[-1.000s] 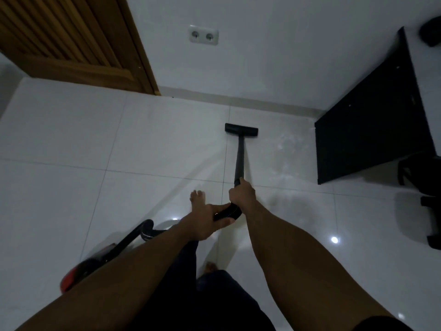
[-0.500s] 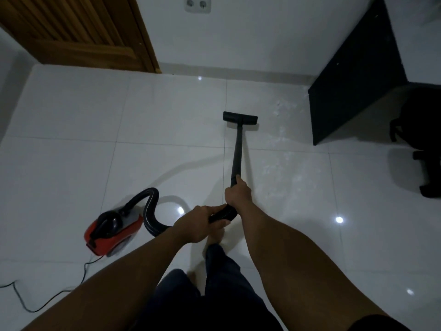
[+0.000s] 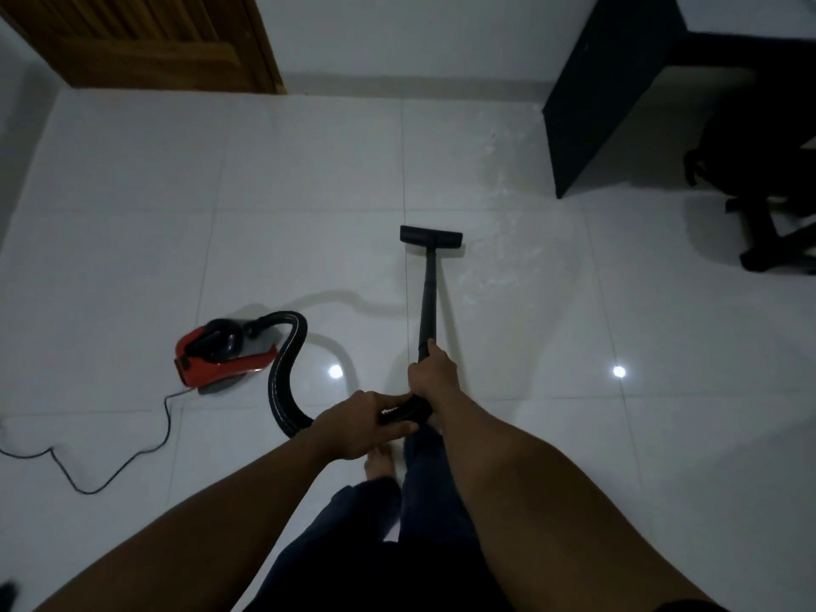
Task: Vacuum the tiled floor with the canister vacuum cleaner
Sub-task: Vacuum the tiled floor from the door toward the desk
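No text, label, brand, number or sign is legible anywhere; the red and black plastic canister vacuum cleaner (image 3: pixel 218 353) bears no marking that can be made out.

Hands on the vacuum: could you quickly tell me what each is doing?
Left hand: closed on the hose handle.
Right hand: closed on the wand.

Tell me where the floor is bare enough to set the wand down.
Bare tiles lie between the wooden door and the red canister, and right of the wand toward the near edge. Crowded: the hose and cord at left, the black desk and chair base at far right.
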